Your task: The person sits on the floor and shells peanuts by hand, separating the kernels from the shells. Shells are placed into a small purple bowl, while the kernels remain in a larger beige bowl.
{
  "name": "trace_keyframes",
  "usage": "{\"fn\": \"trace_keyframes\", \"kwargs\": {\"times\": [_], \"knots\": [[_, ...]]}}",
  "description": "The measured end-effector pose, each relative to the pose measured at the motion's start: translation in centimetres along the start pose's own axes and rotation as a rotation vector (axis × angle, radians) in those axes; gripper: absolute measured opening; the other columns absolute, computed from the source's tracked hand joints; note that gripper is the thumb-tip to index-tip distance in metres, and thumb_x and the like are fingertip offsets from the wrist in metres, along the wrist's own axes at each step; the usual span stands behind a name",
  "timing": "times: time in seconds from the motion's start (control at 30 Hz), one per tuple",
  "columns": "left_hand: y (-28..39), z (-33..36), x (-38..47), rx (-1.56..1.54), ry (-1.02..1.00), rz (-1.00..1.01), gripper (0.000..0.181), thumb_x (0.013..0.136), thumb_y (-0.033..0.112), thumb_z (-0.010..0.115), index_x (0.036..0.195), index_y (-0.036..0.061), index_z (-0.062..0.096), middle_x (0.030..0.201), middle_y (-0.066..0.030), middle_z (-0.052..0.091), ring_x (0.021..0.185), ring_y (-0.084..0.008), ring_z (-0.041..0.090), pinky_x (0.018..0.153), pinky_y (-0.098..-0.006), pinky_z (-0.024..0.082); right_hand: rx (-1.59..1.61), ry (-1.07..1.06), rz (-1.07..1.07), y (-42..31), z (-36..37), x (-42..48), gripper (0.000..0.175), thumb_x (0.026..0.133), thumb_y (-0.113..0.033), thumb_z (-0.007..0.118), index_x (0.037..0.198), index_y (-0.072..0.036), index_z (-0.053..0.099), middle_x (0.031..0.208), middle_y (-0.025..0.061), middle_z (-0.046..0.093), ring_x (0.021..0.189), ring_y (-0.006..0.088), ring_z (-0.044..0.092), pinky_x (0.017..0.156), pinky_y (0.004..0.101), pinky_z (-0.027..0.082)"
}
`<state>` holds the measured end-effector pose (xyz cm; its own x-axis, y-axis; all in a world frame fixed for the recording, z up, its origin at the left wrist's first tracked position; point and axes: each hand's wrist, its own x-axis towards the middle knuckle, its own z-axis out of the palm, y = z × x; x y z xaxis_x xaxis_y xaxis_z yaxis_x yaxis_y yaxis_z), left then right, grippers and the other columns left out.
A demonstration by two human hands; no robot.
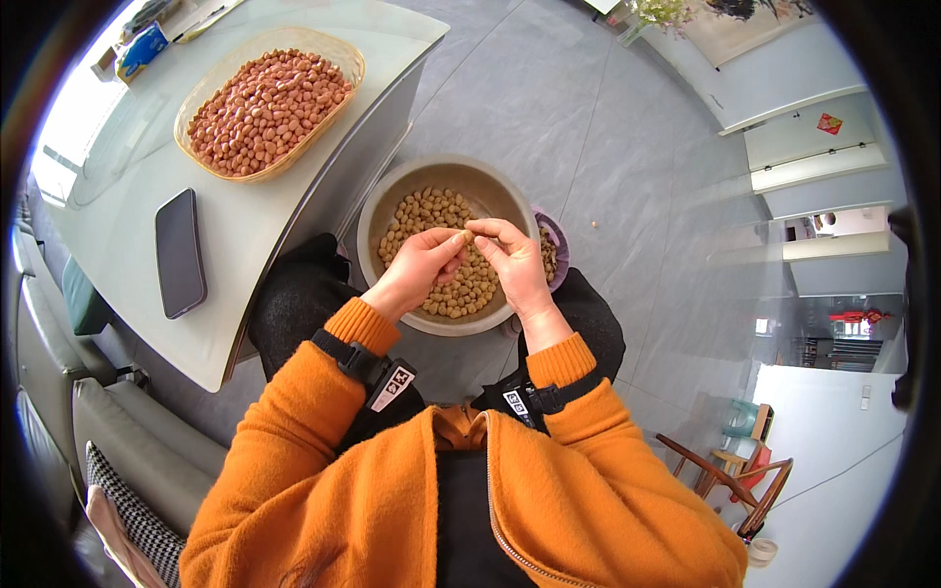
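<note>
My left hand [420, 266] pinches a small tan peanut [468, 236] between thumb and forefinger, its other fingers curled. From the other side, the thumb and forefinger of my right hand [513, 263] close on the same peanut. Both hands are above a wide round basin [507, 197], whose bottom is covered with unshelled peanuts [434, 209]. Partly behind the basin and my right hand, a purple basket [562, 253] holds what look like peanut shells [548, 257]. On the table to the left, a shallow oval basket [353, 55] is heaped with reddish shelled peanuts [268, 110].
The glass-topped table [242, 220] has a curved edge close to my left knee. A smartphone [180, 253] and a blue tissue pack [142, 53] lie on it. A grey sofa [140, 426] is at left. Wooden chair parts [735, 478] show at lower right.
</note>
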<state>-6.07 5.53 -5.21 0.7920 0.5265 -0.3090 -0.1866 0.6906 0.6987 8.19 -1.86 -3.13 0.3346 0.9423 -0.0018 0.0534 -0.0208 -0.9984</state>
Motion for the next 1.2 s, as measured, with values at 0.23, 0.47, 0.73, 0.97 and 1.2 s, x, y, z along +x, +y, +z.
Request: {"fn": "trace_keyframes", "kwargs": {"times": [0.23, 0.47, 0.73, 0.97, 1.2], "knots": [[-0.2, 0.1, -0.1, 0.022, -0.048, 0.001, 0.020, 0.095, 0.020, 0.048, 0.088, 0.0034, 0.057, 0.069, 0.0018, 0.048, 0.056, -0.0065, 0.039, 0.050, -0.0197, 0.032, 0.073, -0.073, 0.032, 0.2, -0.2, -0.1, 0.015, 0.085, -0.003, 0.060, 0.098, -0.001, 0.066, 0.102, 0.0051, 0.061, 0.095, 0.0135, 0.056, 0.086, 0.0257, 0.044], [-0.4, 0.3, -0.3, 0.160, -0.091, 0.039, 0.018, 0.095, 0.019, 0.048, 0.091, 0.0041, 0.057, 0.069, 0.0025, 0.049, 0.056, -0.0051, 0.040, 0.049, -0.0194, 0.032, 0.271, -0.143, 0.217, 0.1, 0.8, -0.9, 0.053, 0.089, -0.033, 0.058, 0.126, 0.003, 0.047, 0.111, 0.0126, 0.058, 0.102, 0.0165, 0.054, 0.089, 0.0288, 0.044], [-0.9, 0.8, -0.6, 0.045, -0.047, -0.010, 0.015, 0.095, 0.017, 0.047, 0.090, 0.0079, 0.058, 0.065, 0.0059, 0.045, 0.053, -0.0027, 0.036, 0.047, -0.0179, 0.029, 0.155, -0.033, 0.233, 0.9, 3.4, -1.1, 0.038, 0.091, -0.039, 0.054, 0.091, -0.001, 0.058, 0.079, 0.0006, 0.055, 0.069, 0.0069, 0.050, 0.059, 0.0228, 0.044], [-0.9, 0.0, 0.0, -0.080, 0.094, 0.030, 0.026, 0.095, 0.026, 0.045, 0.081, 0.0072, 0.055, 0.063, 0.0043, 0.044, 0.051, -0.0055, 0.034, 0.046, -0.0207, 0.028, 0.118, 0.159, 0.048, 0.9, 5.1, -0.6, 0.036, 0.090, -0.037, 0.056, 0.099, -0.002, 0.057, 0.077, 0.0012, 0.057, 0.067, 0.0064, 0.052, 0.057, 0.0208, 0.044], [-0.8, 0.1, -0.3, -0.028, 0.143, 0.024, 0.023, 0.096, 0.023, 0.045, 0.083, 0.0053, 0.055, 0.065, 0.0026, 0.044, 0.051, -0.0052, 0.034, 0.046, -0.0197, 0.028, -0.172, 0.133, -0.034, 0.9, 4.0, -0.6, 0.022, 0.092, -0.021, 0.055, 0.095, -0.001, 0.065, 0.073, -0.0004, 0.059, 0.065, 0.0055, 0.049, 0.060, 0.0220, 0.043]]}}
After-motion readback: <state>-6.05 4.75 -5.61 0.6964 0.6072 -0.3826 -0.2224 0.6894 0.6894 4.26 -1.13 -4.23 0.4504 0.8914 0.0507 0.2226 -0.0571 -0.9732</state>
